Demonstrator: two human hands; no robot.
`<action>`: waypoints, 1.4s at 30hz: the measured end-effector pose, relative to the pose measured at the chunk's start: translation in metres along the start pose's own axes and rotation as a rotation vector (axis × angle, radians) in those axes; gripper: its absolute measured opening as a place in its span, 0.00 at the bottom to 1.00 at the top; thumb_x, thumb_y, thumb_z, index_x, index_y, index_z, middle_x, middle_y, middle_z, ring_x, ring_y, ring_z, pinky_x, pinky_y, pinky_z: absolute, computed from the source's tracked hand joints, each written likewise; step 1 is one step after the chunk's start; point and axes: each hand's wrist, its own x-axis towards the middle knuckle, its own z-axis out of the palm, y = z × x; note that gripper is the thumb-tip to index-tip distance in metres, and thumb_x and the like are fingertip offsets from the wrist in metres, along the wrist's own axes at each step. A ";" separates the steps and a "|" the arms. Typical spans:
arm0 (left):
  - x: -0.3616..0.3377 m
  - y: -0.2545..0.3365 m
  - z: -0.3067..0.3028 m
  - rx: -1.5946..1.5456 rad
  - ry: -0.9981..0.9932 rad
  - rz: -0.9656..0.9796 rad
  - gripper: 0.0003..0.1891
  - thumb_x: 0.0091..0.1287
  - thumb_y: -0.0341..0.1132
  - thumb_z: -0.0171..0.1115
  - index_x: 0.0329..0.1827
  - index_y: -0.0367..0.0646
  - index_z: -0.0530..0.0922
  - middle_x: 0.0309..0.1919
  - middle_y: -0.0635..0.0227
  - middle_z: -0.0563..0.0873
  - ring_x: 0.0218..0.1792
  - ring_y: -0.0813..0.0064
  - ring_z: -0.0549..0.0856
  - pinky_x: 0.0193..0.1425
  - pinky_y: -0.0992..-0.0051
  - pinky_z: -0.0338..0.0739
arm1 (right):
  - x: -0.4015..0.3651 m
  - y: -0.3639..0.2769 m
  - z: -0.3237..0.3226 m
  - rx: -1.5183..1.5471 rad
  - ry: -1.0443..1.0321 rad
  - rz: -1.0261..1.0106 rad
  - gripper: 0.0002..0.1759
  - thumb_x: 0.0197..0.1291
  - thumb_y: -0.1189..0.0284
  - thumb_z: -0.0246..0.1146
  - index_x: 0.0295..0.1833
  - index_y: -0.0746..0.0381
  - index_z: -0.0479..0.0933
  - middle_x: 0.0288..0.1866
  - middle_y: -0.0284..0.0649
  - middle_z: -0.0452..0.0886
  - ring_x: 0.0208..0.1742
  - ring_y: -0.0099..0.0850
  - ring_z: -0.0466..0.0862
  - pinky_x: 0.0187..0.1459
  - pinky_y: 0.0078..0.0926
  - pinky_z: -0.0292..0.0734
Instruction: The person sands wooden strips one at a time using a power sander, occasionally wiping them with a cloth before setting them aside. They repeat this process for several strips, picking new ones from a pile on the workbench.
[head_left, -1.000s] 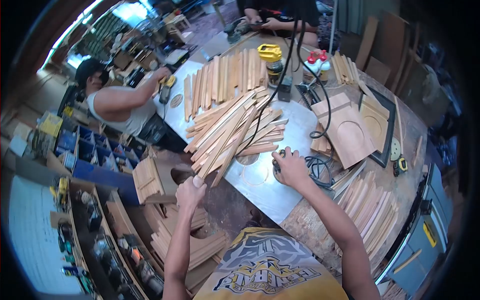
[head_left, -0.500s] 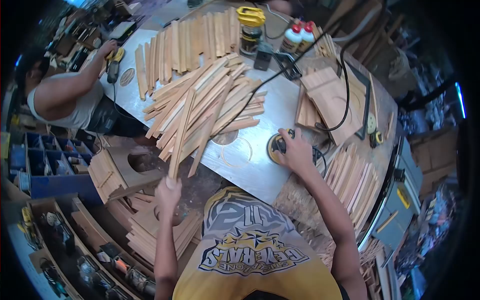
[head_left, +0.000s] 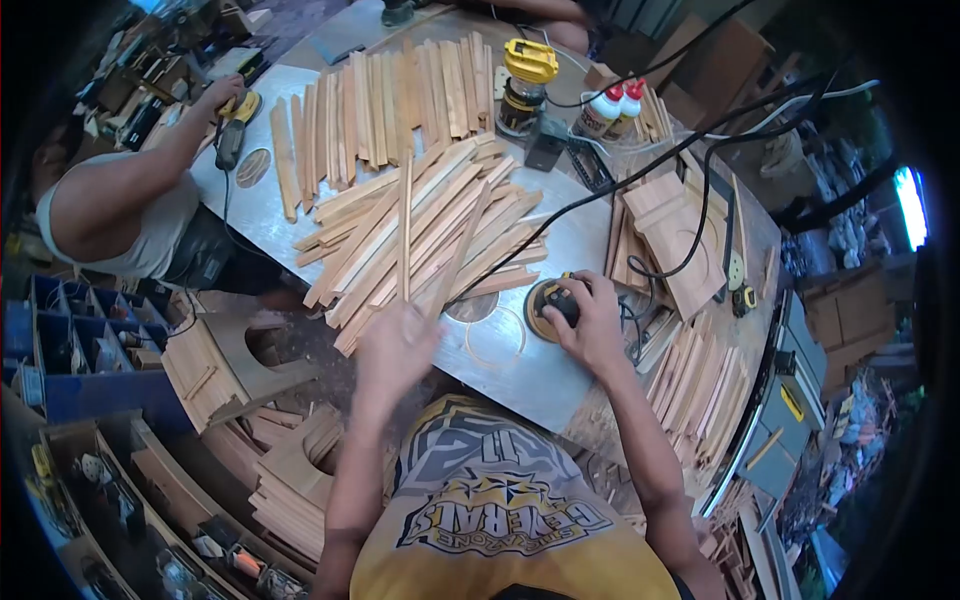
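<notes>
My left hand (head_left: pixel 397 350), smeared by motion, is closed round the near end of a thin wooden strip (head_left: pixel 405 225) that points away from me over the heap. A second slanting strip (head_left: pixel 462 250) ends right by its fingers. Below and beyond lies a loose heap of wooden strips (head_left: pixel 365 250) on the metal-topped table (head_left: pixel 555 390). To the right, my right hand (head_left: pixel 594 325) is wrapped over a yellow-and-black orbital sander (head_left: pixel 545 308), which rests on the metal sheet beside a round outline (head_left: pixel 496 336).
Another person (head_left: pixel 120 205) at the left holds a yellow sander (head_left: pixel 240 115). A row of strips (head_left: pixel 380 100), a jar with a yellow lid (head_left: pixel 525 85) and glue bottles (head_left: pixel 605 110) stand behind. Black cable (head_left: pixel 600 195) crosses the table. More strips (head_left: pixel 700 385) lie right.
My left hand has moved up and right toward the table edge, swinging the strip more upright. My right hand stays on the sander. The view has shifted slightly.
</notes>
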 end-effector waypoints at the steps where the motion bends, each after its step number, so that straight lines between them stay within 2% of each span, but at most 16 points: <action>1: -0.011 -0.002 0.016 0.069 0.010 0.081 0.27 0.58 0.49 0.80 0.51 0.38 0.81 0.41 0.49 0.87 0.47 0.46 0.87 0.49 0.53 0.81 | 0.005 -0.023 -0.014 0.101 0.093 -0.025 0.15 0.58 0.72 0.74 0.51 0.62 0.85 0.52 0.50 0.83 0.55 0.49 0.83 0.57 0.45 0.78; 3: -0.014 -0.026 0.058 0.169 -0.003 0.237 0.27 0.56 0.49 0.81 0.50 0.40 0.81 0.40 0.51 0.86 0.45 0.47 0.88 0.46 0.52 0.82 | 0.011 -0.066 -0.052 0.510 0.118 0.009 0.08 0.63 0.75 0.71 0.46 0.66 0.85 0.45 0.51 0.87 0.47 0.48 0.87 0.50 0.39 0.82; 5: 0.001 -0.046 0.081 0.283 -0.010 0.265 0.24 0.57 0.44 0.78 0.49 0.40 0.80 0.41 0.51 0.86 0.45 0.47 0.87 0.47 0.52 0.82 | 0.014 -0.121 -0.107 0.847 0.100 0.067 0.08 0.69 0.74 0.67 0.43 0.69 0.85 0.43 0.49 0.88 0.45 0.43 0.87 0.54 0.40 0.83; 7: 0.022 -0.055 0.096 0.436 0.024 0.290 0.20 0.57 0.35 0.74 0.51 0.42 0.78 0.43 0.52 0.84 0.44 0.47 0.87 0.47 0.51 0.83 | 0.022 -0.159 -0.130 1.405 0.059 -0.153 0.14 0.75 0.68 0.62 0.40 0.69 0.84 0.38 0.52 0.87 0.40 0.42 0.87 0.48 0.41 0.86; 9: 0.039 -0.063 0.095 0.492 -0.041 0.322 0.21 0.57 0.34 0.74 0.52 0.42 0.78 0.44 0.51 0.84 0.44 0.47 0.87 0.47 0.51 0.83 | 0.036 -0.179 -0.131 1.662 -0.037 -0.440 0.25 0.78 0.58 0.59 0.33 0.67 0.81 0.27 0.49 0.84 0.29 0.42 0.85 0.36 0.39 0.87; 10: 0.048 -0.064 0.093 0.541 -0.069 0.311 0.21 0.57 0.33 0.73 0.53 0.42 0.78 0.44 0.51 0.84 0.45 0.47 0.87 0.47 0.50 0.83 | 0.031 -0.185 -0.131 1.638 0.000 -0.431 0.25 0.78 0.58 0.59 0.33 0.67 0.81 0.27 0.49 0.84 0.29 0.42 0.85 0.36 0.39 0.87; 12: 0.054 -0.063 0.079 0.531 -0.037 0.383 0.21 0.57 0.33 0.73 0.54 0.43 0.78 0.44 0.51 0.84 0.45 0.47 0.87 0.47 0.50 0.83 | 0.014 -0.198 -0.134 2.022 -0.181 -0.336 0.16 0.71 0.65 0.71 0.41 0.71 0.88 0.36 0.45 0.89 0.32 0.45 0.87 0.35 0.44 0.82; 16: 0.082 -0.078 0.057 0.556 0.091 0.389 0.23 0.59 0.35 0.74 0.56 0.43 0.78 0.44 0.51 0.85 0.45 0.46 0.87 0.45 0.49 0.82 | 0.007 -0.161 -0.128 1.875 -0.452 -0.634 0.12 0.72 0.71 0.68 0.41 0.70 0.87 0.37 0.46 0.88 0.31 0.43 0.87 0.36 0.41 0.82; 18: 0.101 -0.066 0.056 0.555 0.128 0.398 0.22 0.59 0.37 0.75 0.55 0.42 0.79 0.43 0.51 0.85 0.45 0.46 0.87 0.46 0.49 0.82 | 0.005 -0.169 -0.150 1.859 -0.030 -0.271 0.12 0.73 0.71 0.67 0.42 0.71 0.86 0.37 0.47 0.87 0.32 0.43 0.87 0.37 0.40 0.81; 19: 0.096 -0.055 0.051 0.480 0.160 0.429 0.22 0.60 0.39 0.76 0.53 0.42 0.79 0.43 0.51 0.86 0.44 0.46 0.88 0.46 0.50 0.81 | 0.023 -0.155 -0.142 1.884 -0.135 -0.498 0.15 0.75 0.68 0.64 0.44 0.71 0.87 0.42 0.52 0.87 0.41 0.43 0.87 0.40 0.38 0.81; 21: 0.079 -0.039 0.044 0.414 0.155 0.441 0.21 0.61 0.44 0.78 0.50 0.42 0.81 0.41 0.51 0.87 0.42 0.44 0.87 0.46 0.51 0.81 | 0.031 -0.174 -0.159 1.898 0.085 -0.549 0.21 0.78 0.61 0.60 0.49 0.71 0.88 0.54 0.58 0.84 0.55 0.46 0.85 0.49 0.39 0.81; 23: 0.065 -0.027 0.051 0.300 0.145 0.385 0.20 0.61 0.42 0.77 0.50 0.42 0.81 0.42 0.50 0.88 0.43 0.43 0.87 0.46 0.51 0.81 | 0.030 -0.168 -0.151 1.523 0.191 -0.711 0.34 0.79 0.46 0.54 0.62 0.68 0.84 0.70 0.59 0.73 0.61 0.50 0.83 0.71 0.57 0.71; 32: -0.003 0.012 0.085 0.083 0.093 0.289 0.17 0.61 0.39 0.77 0.48 0.41 0.82 0.44 0.53 0.88 0.47 0.48 0.88 0.52 0.56 0.82 | 0.028 -0.154 -0.160 1.523 0.159 -0.700 0.37 0.80 0.43 0.48 0.64 0.69 0.80 0.64 0.52 0.78 0.55 0.47 0.84 0.65 0.50 0.76; 35: -0.017 0.019 0.097 0.137 0.007 0.229 0.18 0.61 0.41 0.77 0.49 0.42 0.83 0.44 0.55 0.88 0.47 0.50 0.88 0.51 0.57 0.82 | 0.023 -0.150 -0.162 1.625 0.100 -0.695 0.38 0.80 0.42 0.46 0.64 0.69 0.79 0.61 0.50 0.80 0.54 0.47 0.85 0.63 0.47 0.77; 39: -0.028 0.011 0.105 0.095 0.030 0.240 0.19 0.61 0.39 0.77 0.52 0.42 0.82 0.44 0.55 0.88 0.46 0.49 0.88 0.50 0.56 0.83 | 0.028 -0.154 -0.150 1.836 0.019 -0.706 0.40 0.80 0.41 0.44 0.65 0.69 0.77 0.58 0.48 0.83 0.51 0.45 0.85 0.61 0.44 0.80; 42: -0.045 0.006 0.110 0.017 -0.039 0.151 0.20 0.61 0.38 0.77 0.51 0.39 0.81 0.46 0.49 0.87 0.49 0.46 0.88 0.54 0.58 0.82 | 0.039 -0.162 -0.124 2.107 -0.066 -0.728 0.41 0.81 0.40 0.42 0.65 0.69 0.76 0.56 0.46 0.85 0.49 0.44 0.86 0.59 0.42 0.81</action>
